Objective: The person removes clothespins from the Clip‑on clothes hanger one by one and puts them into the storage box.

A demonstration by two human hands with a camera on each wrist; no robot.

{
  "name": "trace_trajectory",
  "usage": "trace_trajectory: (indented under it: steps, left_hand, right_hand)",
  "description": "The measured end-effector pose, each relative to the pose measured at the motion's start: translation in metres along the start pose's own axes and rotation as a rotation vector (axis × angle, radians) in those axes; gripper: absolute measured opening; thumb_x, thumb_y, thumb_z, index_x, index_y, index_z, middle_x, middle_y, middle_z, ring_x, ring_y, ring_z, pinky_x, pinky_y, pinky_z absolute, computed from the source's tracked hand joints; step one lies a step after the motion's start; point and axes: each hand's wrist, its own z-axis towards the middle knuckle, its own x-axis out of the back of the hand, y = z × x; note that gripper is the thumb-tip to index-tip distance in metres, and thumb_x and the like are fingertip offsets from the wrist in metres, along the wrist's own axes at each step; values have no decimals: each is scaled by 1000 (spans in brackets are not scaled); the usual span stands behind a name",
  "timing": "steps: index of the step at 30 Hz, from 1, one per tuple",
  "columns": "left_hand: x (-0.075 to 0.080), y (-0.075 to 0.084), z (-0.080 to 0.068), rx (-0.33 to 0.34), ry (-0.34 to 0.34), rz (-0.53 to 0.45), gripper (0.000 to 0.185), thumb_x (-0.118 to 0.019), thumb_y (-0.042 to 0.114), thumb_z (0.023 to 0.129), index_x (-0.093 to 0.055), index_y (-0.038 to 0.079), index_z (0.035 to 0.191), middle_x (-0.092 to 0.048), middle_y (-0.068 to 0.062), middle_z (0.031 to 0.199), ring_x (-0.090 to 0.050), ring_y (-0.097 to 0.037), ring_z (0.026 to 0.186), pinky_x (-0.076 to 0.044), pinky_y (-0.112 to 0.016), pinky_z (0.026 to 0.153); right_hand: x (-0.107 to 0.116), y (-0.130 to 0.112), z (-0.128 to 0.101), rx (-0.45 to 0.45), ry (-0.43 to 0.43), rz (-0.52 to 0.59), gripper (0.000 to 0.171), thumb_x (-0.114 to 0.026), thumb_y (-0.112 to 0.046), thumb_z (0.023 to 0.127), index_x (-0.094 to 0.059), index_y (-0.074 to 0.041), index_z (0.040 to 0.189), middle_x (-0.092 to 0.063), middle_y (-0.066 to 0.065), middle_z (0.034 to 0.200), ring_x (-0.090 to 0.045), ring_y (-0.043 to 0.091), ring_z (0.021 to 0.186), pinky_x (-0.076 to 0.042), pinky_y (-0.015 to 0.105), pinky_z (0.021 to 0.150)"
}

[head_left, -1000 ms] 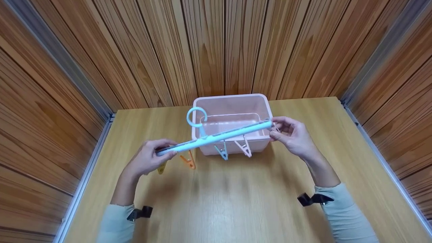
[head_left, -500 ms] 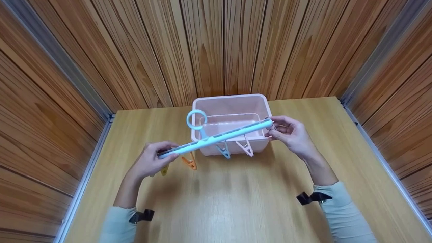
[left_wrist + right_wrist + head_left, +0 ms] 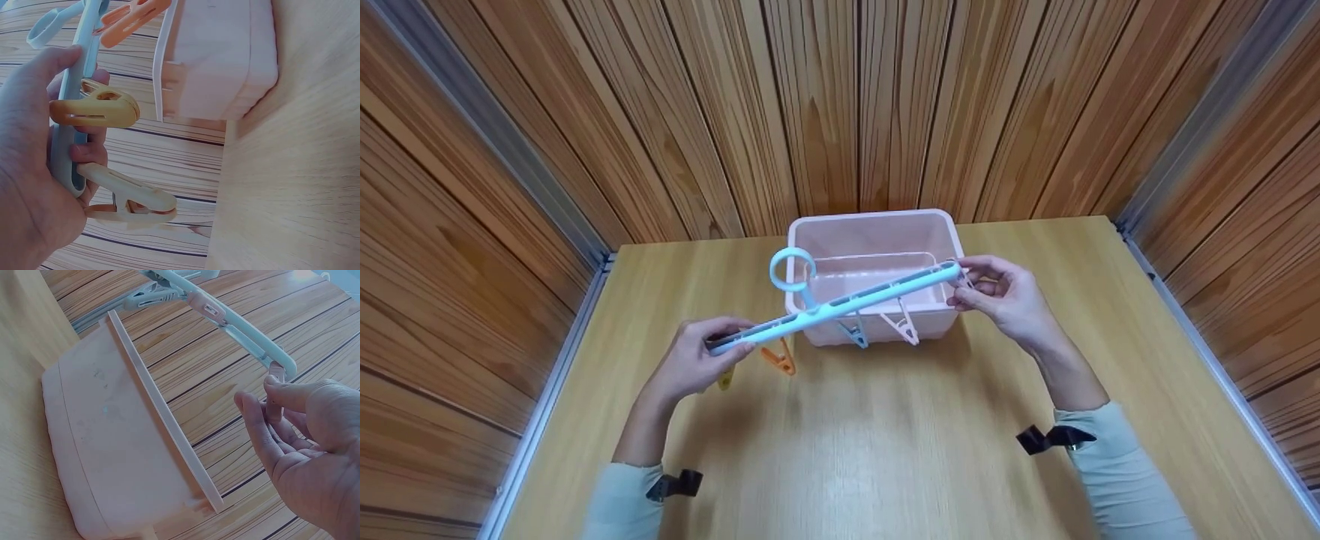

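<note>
A light blue clip hanger (image 3: 847, 304) is held up slantwise in front of a pink bin, its right end higher in the head view. Its round hook (image 3: 793, 270) overlaps the bin's left side. My left hand (image 3: 697, 361) grips the bar's left end, with a yellow clip (image 3: 95, 112) and a cream clip (image 3: 138, 194) beside the fingers. At the other end, my right hand (image 3: 1011, 300) pinches a pinkish clip (image 3: 275, 409) between thumb and fingers. Between the hands hang an orange clip (image 3: 780, 360), a blue clip (image 3: 855, 332) and a pink clip (image 3: 903, 328).
The pink bin (image 3: 877, 215) stands on the wooden table (image 3: 840, 450) near its back edge. Wood-plank walls (image 3: 832, 105) rise behind and at both sides. Metal rails (image 3: 544, 405) run along the table's sides.
The hanger bar has rolled a little, showing more of its slotted upper side, and the hook ring has come slightly lower. My right hand has shifted slightly left, still pinching the end clip.
</note>
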Motion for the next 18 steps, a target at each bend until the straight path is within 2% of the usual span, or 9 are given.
trace_trajectory:
  steps: [8,12,18]
  left_hand:
    - [-4,-3,-2,13,26,-23,25,-79,15,106,-81,6,130,-83,-15,114,-70,-13,90,-60,-21,85]
    - [-4,-4,-3,13,32,-50,26,-78,14,106,-81,5,130,-82,-17,116,-71,-12,92,-60,-21,88]
    - [2,-9,-5,39,104,-124,26,-77,8,106,-79,2,131,-79,-19,116,-76,-8,94,-62,-21,87]
  right_hand:
    - [-6,3,-2,-8,8,60,33,-69,2,108,-66,1,141,-71,-1,102,-83,12,87,-70,30,85]
    - [-8,4,-2,-2,15,141,31,-66,5,109,-67,1,140,-69,1,104,-83,12,87,-70,29,84]
    - [-4,6,-2,-4,33,235,35,-62,13,107,-68,-3,137,-71,4,109,-84,14,89,-70,27,83]
